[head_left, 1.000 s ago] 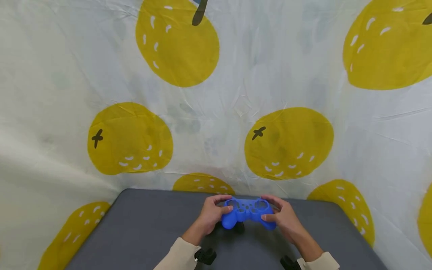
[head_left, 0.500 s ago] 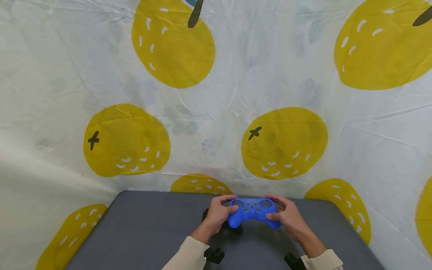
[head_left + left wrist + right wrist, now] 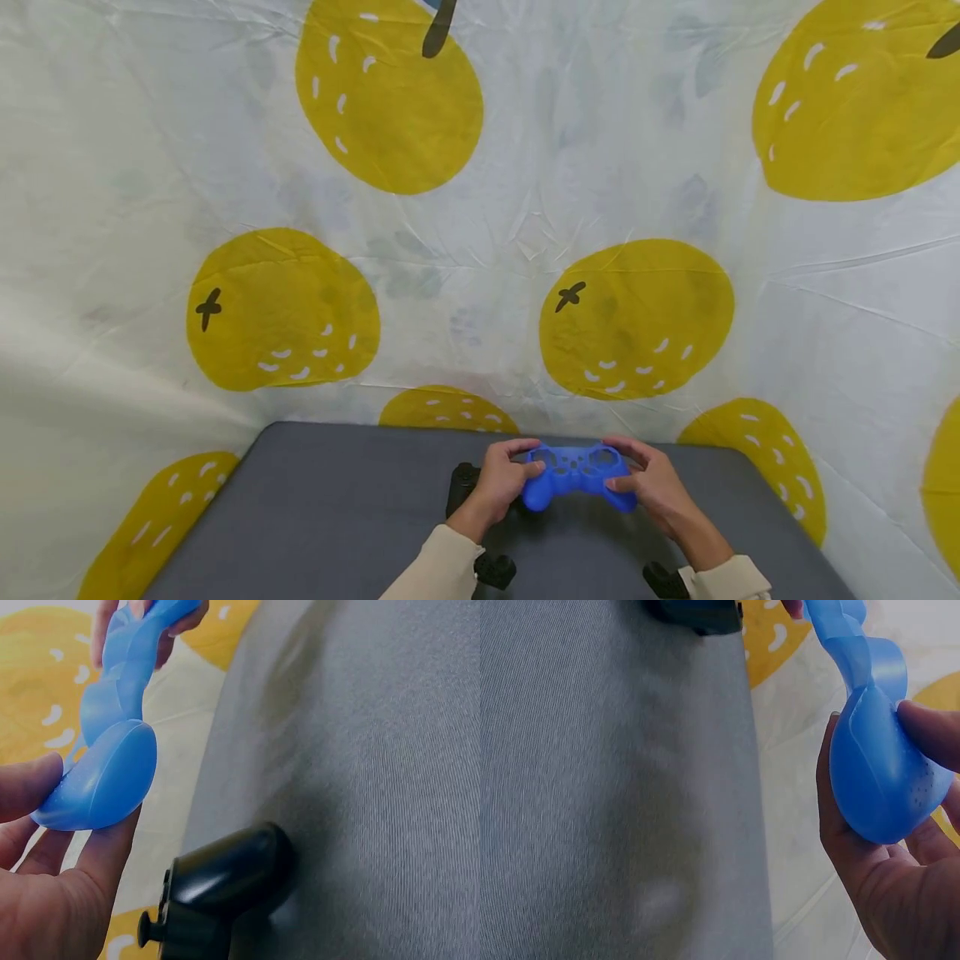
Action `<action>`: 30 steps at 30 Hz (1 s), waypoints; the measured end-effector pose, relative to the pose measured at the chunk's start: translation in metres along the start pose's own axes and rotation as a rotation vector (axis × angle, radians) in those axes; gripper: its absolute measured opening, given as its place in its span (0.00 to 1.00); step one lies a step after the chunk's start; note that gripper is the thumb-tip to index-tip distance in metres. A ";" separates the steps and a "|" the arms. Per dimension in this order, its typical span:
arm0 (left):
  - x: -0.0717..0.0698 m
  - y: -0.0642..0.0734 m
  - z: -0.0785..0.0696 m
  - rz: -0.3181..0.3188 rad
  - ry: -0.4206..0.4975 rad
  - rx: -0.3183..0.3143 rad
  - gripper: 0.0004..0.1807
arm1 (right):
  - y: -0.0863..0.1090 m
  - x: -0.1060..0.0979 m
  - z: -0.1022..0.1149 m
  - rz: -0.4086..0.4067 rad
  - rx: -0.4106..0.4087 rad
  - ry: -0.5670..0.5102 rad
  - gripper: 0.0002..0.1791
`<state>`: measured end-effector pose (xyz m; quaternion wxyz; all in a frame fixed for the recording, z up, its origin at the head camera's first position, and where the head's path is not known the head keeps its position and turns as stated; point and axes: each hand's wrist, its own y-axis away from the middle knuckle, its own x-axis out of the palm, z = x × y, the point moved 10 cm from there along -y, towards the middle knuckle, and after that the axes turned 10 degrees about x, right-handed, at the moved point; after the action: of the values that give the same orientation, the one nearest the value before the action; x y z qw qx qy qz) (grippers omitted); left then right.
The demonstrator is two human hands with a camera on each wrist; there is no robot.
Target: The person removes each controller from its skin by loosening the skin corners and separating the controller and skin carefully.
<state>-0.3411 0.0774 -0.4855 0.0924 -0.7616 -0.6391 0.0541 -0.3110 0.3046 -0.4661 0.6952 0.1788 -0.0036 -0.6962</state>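
Observation:
A blue silicone game controller cover, with button holes in its face, is held above the table by both hands. My left hand grips its left handle, thumb on the front and fingers behind. Around the right handle my right hand holds on in the same way. The left wrist view shows the cover's rounded handle between thumb and fingers. A black game controller lies on the table below the cover; in the head view my left hand partly hides it.
The grey table extends to both sides and behind the hands. A white curtain printed with yellow fruit hangs at its back and sides. Each wrist wears a black device.
Both hands have shifted to the right in the head view, carrying the blue cover. More of the black controller now shows to the left of my left hand.

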 end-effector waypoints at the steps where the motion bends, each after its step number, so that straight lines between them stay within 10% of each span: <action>1: 0.001 0.000 0.000 0.003 -0.010 0.006 0.18 | -0.001 -0.001 -0.001 -0.003 0.000 0.006 0.40; 30: 0.047 -0.002 0.017 0.093 -0.343 0.126 0.18 | -0.019 -0.037 -0.042 -0.072 -0.007 0.119 0.39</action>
<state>-0.3382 0.1250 -0.5004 0.0269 -0.7627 -0.6048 0.2275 -0.3197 0.3517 -0.5012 0.6693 0.2175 0.0465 -0.7089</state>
